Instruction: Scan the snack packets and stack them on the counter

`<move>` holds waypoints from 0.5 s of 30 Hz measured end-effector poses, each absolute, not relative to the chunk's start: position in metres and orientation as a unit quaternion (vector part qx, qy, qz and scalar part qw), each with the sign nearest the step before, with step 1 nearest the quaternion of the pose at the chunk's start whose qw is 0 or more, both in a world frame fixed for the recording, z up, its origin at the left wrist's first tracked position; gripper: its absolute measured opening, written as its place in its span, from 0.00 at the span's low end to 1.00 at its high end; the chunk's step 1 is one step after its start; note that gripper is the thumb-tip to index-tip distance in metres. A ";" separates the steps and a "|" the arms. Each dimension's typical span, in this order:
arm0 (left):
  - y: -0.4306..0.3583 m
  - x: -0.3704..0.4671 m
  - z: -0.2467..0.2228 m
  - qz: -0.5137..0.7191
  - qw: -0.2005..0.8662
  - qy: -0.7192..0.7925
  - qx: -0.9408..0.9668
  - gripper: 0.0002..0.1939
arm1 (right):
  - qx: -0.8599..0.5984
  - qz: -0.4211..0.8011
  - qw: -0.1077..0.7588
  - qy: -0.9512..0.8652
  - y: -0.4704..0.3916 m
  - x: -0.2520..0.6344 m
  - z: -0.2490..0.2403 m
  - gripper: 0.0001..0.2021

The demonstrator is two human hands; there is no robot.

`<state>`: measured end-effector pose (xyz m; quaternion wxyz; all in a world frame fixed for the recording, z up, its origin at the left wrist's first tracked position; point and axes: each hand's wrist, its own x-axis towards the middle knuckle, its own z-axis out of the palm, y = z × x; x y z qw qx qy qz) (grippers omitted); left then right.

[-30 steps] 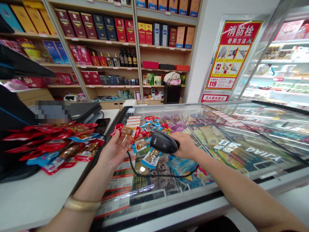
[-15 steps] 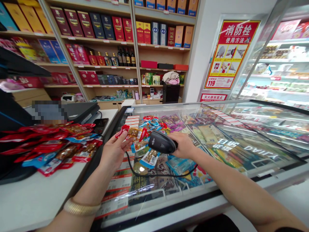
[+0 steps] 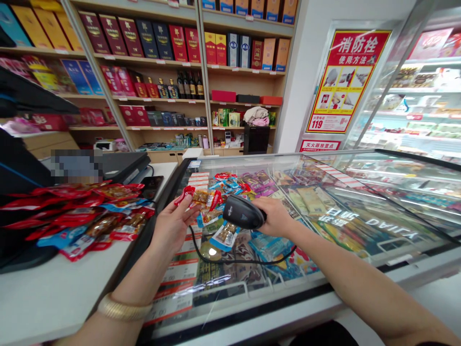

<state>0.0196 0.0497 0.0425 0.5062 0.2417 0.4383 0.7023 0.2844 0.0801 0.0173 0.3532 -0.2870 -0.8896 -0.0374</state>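
One scanner gripped; packet pinched.

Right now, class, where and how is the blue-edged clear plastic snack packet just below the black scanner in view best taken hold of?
Probably pinch the snack packet by its thin blue near end, coming from above on the wearer's side: that end shows uncovered, while the black handheld scanner overlaps the far end in this view.

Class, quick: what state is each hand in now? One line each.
Left hand: holding a red-ended packet by one end.
Right hand: closed around the black scanner.
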 end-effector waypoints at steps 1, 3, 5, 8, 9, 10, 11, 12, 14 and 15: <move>0.049 0.020 0.043 0.703 0.505 0.439 0.243 0.10 | -0.287 -0.036 0.353 -0.890 0.080 0.285 0.017 0.14; 0.047 0.022 0.044 0.706 0.494 0.439 0.253 0.10 | -0.286 -0.032 0.355 -0.889 0.081 0.285 0.015 0.15; 0.047 0.022 0.046 0.718 0.459 0.443 0.278 0.10 | -0.282 -0.027 0.359 -0.889 0.082 0.286 0.014 0.15; 0.048 0.012 0.050 0.742 0.365 0.459 0.324 0.11 | -0.278 -0.024 0.364 -0.888 0.083 0.287 0.013 0.14; 0.048 0.005 0.052 0.748 0.323 0.471 0.339 0.11 | -0.277 -0.024 0.366 -0.888 0.084 0.287 0.012 0.14; 0.048 -0.003 0.055 0.747 0.276 0.489 0.357 0.12 | -0.275 -0.023 0.368 -0.888 0.084 0.288 0.012 0.14; 0.046 -0.014 0.059 0.737 0.226 0.512 0.379 0.12 | -0.273 -0.022 0.372 -0.887 0.085 0.288 0.012 0.14; 0.043 -0.026 0.063 0.719 0.169 0.540 0.403 0.12 | -0.272 -0.021 0.375 -0.886 0.085 0.288 0.012 0.14; 0.035 -0.054 0.076 0.658 0.066 0.601 0.449 0.13 | -0.269 -0.018 0.379 -0.885 0.086 0.289 0.012 0.14; 0.030 -0.069 0.083 0.627 0.023 0.632 0.455 0.14 | -0.269 -0.017 0.380 -0.885 0.086 0.289 0.012 0.14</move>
